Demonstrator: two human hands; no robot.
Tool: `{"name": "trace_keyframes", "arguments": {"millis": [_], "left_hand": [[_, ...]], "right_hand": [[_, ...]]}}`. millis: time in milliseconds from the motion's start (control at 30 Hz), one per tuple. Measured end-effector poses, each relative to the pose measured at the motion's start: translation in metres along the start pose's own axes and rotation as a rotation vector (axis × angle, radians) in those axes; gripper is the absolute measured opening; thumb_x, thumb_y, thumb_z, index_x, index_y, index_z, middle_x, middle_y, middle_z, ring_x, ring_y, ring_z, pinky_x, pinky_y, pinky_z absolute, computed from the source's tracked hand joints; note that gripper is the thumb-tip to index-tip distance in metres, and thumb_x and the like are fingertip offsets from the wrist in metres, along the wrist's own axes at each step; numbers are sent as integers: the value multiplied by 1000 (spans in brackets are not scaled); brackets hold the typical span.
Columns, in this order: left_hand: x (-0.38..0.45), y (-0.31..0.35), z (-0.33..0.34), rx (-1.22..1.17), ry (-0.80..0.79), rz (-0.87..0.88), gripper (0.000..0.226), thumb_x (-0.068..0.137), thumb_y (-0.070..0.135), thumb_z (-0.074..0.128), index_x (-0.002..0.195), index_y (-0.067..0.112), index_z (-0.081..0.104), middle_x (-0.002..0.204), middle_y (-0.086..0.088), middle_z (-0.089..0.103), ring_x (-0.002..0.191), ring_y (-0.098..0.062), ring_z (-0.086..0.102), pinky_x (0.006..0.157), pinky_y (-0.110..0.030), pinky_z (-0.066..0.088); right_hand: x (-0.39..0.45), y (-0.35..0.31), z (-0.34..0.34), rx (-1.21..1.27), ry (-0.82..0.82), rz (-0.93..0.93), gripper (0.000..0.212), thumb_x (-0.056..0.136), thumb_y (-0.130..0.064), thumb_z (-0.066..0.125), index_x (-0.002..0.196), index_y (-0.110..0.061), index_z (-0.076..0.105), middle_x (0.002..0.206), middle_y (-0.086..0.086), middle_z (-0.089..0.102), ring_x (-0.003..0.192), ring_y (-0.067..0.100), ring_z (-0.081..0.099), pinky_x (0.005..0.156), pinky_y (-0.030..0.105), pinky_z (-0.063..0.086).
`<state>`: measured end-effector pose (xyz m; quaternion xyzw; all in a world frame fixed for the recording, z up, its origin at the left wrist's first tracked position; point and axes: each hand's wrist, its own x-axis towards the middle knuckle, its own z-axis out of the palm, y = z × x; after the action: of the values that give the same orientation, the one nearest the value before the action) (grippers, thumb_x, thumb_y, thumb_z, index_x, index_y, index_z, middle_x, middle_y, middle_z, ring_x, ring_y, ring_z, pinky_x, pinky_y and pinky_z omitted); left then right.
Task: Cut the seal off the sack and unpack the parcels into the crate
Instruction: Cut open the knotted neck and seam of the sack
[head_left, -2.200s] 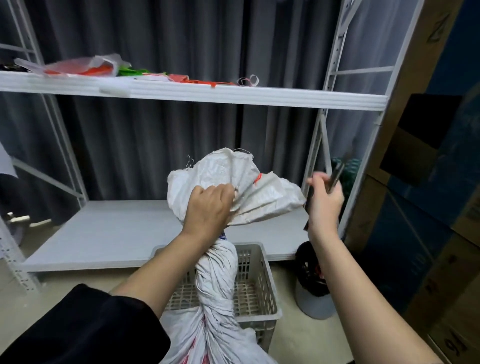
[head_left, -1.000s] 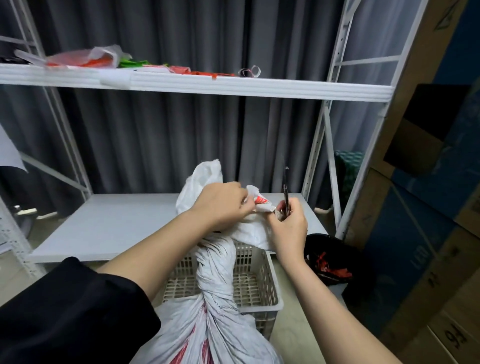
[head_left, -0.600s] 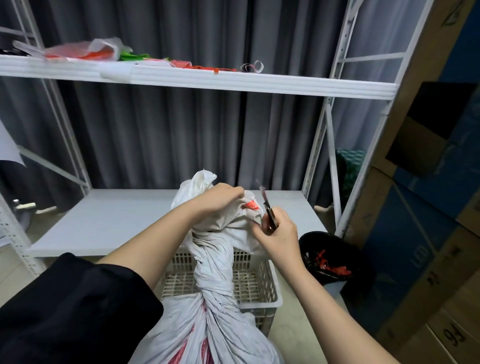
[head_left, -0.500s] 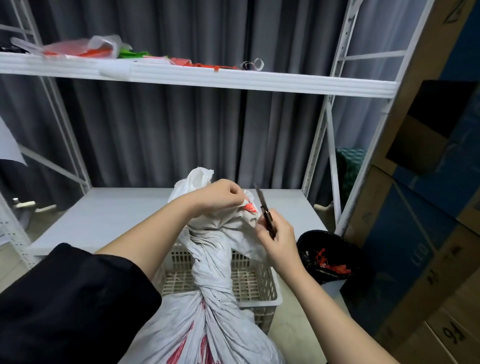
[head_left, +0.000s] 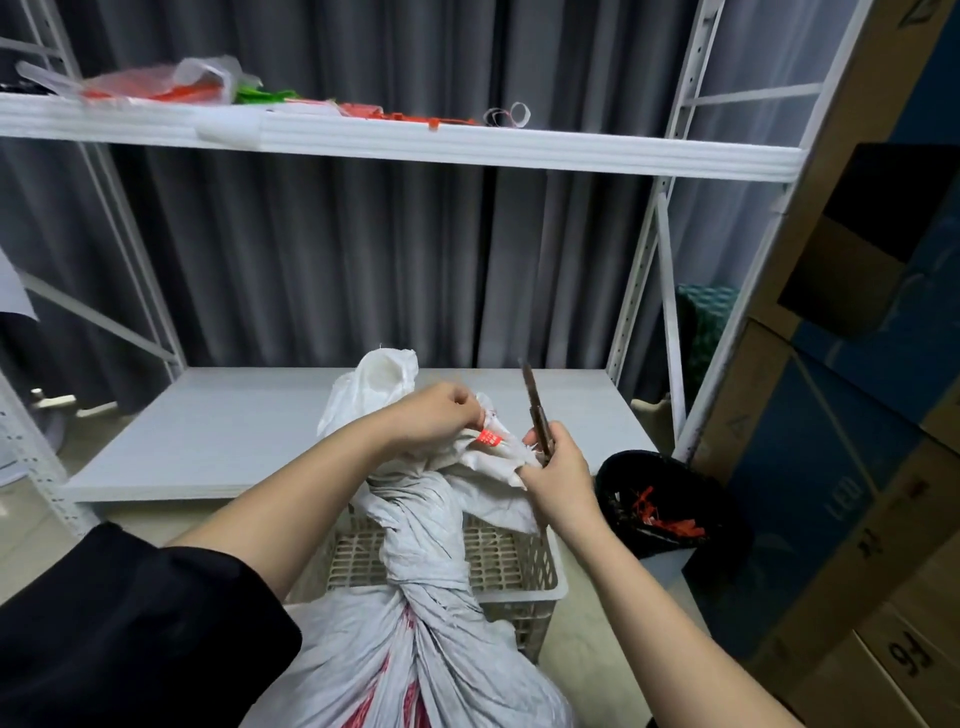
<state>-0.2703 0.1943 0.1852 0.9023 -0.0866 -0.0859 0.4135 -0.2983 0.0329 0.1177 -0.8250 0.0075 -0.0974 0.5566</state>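
A white woven sack (head_left: 421, 582) with a twisted neck stands in front of me, its mouth bunched at the top. My left hand (head_left: 441, 418) grips the gathered mouth just above a red seal (head_left: 489, 439). My right hand (head_left: 558, 467) holds a pair of scissors (head_left: 535, 405), blades pointing up, right beside the seal, and its fingers also touch the sack cloth. A white slatted plastic crate (head_left: 519, 566) sits on the floor behind the sack. No parcels show.
A white metal rack stands ahead, its low shelf (head_left: 223, 431) behind the crate and an upper shelf (head_left: 415, 148) holding red and green plastic bits. A black bin (head_left: 654, 499) with red scraps sits at right. Cardboard boxes (head_left: 857, 441) stack along the right.
My left hand pulled the sack mouth down from its raised position. My right hand came in from the right with the scissors to the seal; the blades now point up beside it.
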Motion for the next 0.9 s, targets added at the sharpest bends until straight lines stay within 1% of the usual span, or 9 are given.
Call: {"name": "trace_keyframes", "arguments": {"millis": [133,233,333,433,500,633,733,800,900], "left_hand": [[-2,2,8,-114,-12,9,16,91,19,47,80,17,59,87,-2,60,80,-18,53,66,-33,45],[-5,6,10,-177,0,-13,27,95,24,44,73,16,57,80,2,56,72,-12,51,59,-23,41],[-10,8,9,-228,-31,-82,44,93,47,48,70,12,61,69,-2,63,53,-10,48,41,-19,39],[-11,1,11,-118,-16,-101,44,90,49,51,68,11,52,40,-1,45,27,-10,34,31,-13,22],[-11,-3,12,-134,31,-132,39,93,40,50,68,10,50,30,6,35,21,-8,29,30,-11,19],[-14,-10,12,-231,21,-182,29,90,38,53,81,11,58,59,-12,45,36,-15,35,37,-15,25],[-13,-9,15,-279,33,-184,28,88,36,52,84,12,64,74,-15,50,54,-22,45,51,-27,35],[-11,-7,17,-250,48,-173,27,92,27,46,84,9,63,80,-15,51,65,-25,46,53,-29,35],[-6,-9,16,-169,64,-147,27,95,21,39,83,10,61,91,-16,54,72,-23,51,49,-22,38]], "right_hand": [[-1,-5,13,-91,324,61,28,72,11,39,80,-16,42,59,0,45,62,29,44,55,34,31],[-3,-4,17,-192,414,23,32,72,13,39,82,-17,41,63,3,48,63,31,44,55,33,29],[-4,1,20,-210,425,-43,29,75,10,46,81,-18,40,65,0,49,64,30,44,55,33,29],[-2,3,14,-55,273,-84,32,77,-12,71,79,-19,40,66,-6,46,60,17,44,57,33,33],[-5,5,1,122,75,-109,31,78,-14,73,88,-17,44,75,-8,48,58,2,45,56,19,38],[-10,13,-32,301,-221,-15,40,73,-36,58,106,-15,48,73,-10,45,54,-4,45,51,12,35],[-12,7,-56,214,-259,0,13,92,-25,49,95,-21,60,65,-11,44,49,1,39,42,10,29],[-13,-2,-74,35,-326,-94,24,100,-17,43,101,-15,67,73,-6,44,49,1,42,45,10,33],[-13,-17,-93,-346,-379,-253,31,98,-28,45,105,-11,71,84,-4,47,70,3,53,69,16,43]]}}
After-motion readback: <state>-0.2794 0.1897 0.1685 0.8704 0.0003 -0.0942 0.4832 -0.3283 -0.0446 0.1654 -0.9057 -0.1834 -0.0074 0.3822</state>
